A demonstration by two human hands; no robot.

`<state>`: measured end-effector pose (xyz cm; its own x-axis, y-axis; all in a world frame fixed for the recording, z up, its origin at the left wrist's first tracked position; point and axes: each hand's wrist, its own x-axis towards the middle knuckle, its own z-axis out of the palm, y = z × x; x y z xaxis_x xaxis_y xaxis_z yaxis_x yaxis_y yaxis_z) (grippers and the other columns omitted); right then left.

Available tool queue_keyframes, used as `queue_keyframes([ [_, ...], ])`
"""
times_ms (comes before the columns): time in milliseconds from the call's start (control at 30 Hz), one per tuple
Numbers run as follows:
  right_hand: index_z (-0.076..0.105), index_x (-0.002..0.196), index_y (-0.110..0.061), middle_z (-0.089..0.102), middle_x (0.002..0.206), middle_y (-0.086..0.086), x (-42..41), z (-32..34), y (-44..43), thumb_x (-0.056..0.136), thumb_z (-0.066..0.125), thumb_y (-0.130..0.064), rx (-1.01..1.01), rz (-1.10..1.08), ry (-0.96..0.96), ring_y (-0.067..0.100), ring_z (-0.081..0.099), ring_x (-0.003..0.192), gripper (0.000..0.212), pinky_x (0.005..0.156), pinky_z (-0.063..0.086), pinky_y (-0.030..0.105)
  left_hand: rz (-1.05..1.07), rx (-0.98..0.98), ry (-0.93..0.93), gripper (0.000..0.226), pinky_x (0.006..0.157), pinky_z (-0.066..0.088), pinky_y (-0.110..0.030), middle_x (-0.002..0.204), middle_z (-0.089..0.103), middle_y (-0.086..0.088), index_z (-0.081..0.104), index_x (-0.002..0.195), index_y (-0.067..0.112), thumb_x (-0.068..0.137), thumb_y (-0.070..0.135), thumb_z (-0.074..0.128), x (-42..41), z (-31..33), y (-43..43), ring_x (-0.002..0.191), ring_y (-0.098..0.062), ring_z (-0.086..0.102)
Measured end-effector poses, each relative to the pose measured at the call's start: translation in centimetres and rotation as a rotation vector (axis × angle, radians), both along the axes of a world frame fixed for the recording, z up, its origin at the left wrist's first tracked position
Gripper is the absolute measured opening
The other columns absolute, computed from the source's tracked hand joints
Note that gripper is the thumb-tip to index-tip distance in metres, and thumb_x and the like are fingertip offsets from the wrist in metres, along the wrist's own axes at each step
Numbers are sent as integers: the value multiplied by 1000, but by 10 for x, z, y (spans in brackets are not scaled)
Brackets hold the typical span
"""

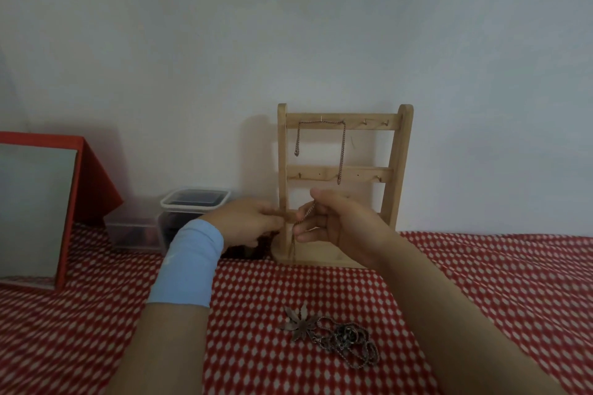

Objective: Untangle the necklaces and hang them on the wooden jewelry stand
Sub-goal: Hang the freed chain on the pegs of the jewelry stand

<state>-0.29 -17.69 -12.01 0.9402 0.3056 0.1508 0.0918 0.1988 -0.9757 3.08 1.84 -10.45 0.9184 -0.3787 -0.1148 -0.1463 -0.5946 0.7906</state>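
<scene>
The wooden jewelry stand point(398, 170) stands against the wall, with one chain necklace point(342, 151) draped over hooks on its top bar. In front of its lower part, my left hand point(247, 223) and my right hand point(333, 224) both pinch a thin chain point(307, 214) stretched between them; part of it dangles down toward the stand's base. A tangled chain with a leaf-shaped pendant point(333, 335) lies on the red-and-white cloth point(497, 282) below my hands. My left wrist wears a light blue band.
A red-framed mirror point(35, 208) leans at the left. Two clear plastic containers point(189, 218) sit behind my left hand next to the stand. The wall runs close behind everything.
</scene>
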Motion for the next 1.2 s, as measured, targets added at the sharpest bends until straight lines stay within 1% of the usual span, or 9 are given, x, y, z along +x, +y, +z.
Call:
queue_keyframes([
  [67, 60, 110, 16, 70, 93, 20, 0, 0, 0, 106, 48, -21, 8, -5, 0, 31, 72, 82, 39, 75, 63, 39, -86, -225, 15, 20, 104, 48, -42, 104, 73, 2, 72, 106, 25, 98, 21, 54, -2, -4, -13, 105, -17, 65],
  [167, 53, 80, -7, 71, 88, 19, 2, 3, -5, 106, 48, -21, 51, -68, 1, 29, 73, 76, 30, 68, 63, 36, -154, -602, 298, 23, 84, 56, -40, 82, 72, -8, 67, 104, 6, 100, 20, 49, -9, -12, -27, 78, -24, 69],
  [367, 50, 57, -12, 70, 79, 19, 3, 3, -23, 104, 46, -14, -170, -259, -53, 29, 64, 60, 47, 48, 50, 33, -115, -448, 231, 29, 46, 44, -20, 58, 40, 2, 64, 93, 5, 104, 21, 43, -7, -16, -12, 45, -10, 34],
  [600, 70, 113, -9, 72, 109, 5, 4, 6, -24, 100, 56, -32, -906, -202, -46, 20, 70, 100, 30, 85, 63, 42, -100, -160, 42, 29, 53, 36, -27, 57, 41, 7, 68, 93, 12, 103, 29, 46, -9, -6, -18, 45, -8, 35],
  [767, 65, 129, -26, 74, 114, -4, -1, 14, -16, 98, 59, -32, -754, -53, -136, 13, 67, 110, 32, 103, 51, 40, -118, -6, -81, 35, 54, 39, -29, 54, 44, 7, 68, 94, 8, 99, 37, 50, -17, -2, -34, 47, -9, 40],
  [867, 64, 125, -17, 73, 84, 6, -3, 13, -17, 103, 53, -22, -652, 51, -56, 22, 72, 80, 25, 95, 57, 45, -86, -12, -74, 31, 59, 40, -32, 53, 44, 7, 63, 84, 11, 101, 32, 47, -15, -2, -37, 48, -12, 39],
  [1033, 71, 100, -10, 40, 56, -4, -3, 18, -22, 101, 57, -22, -711, -38, 12, 12, 39, 47, 18, 65, 62, 40, -75, -11, 74, 33, 54, 39, -28, 53, 39, 5, 62, 83, 13, 102, 35, 45, -15, 17, -39, 47, -12, 33],
  [1100, 66, 85, -12, 39, 58, -6, -8, 25, -26, 100, 57, -28, -754, -107, -5, 9, 34, 45, 24, 45, 45, 28, -81, 16, 116, 32, 52, 40, -26, 55, 37, 4, 60, 83, 13, 102, 35, 46, -18, 26, -39, 48, -12, 32],
  [1200, 50, 68, -19, 34, 57, -6, -12, 34, -35, 99, 50, -24, -616, -185, 5, 11, 25, 46, 31, 44, 20, 25, -90, -33, 126, 29, 50, 38, -24, 57, 38, 4, 60, 87, 13, 102, 33, 46, -16, 33, -34, 49, -12, 33],
])
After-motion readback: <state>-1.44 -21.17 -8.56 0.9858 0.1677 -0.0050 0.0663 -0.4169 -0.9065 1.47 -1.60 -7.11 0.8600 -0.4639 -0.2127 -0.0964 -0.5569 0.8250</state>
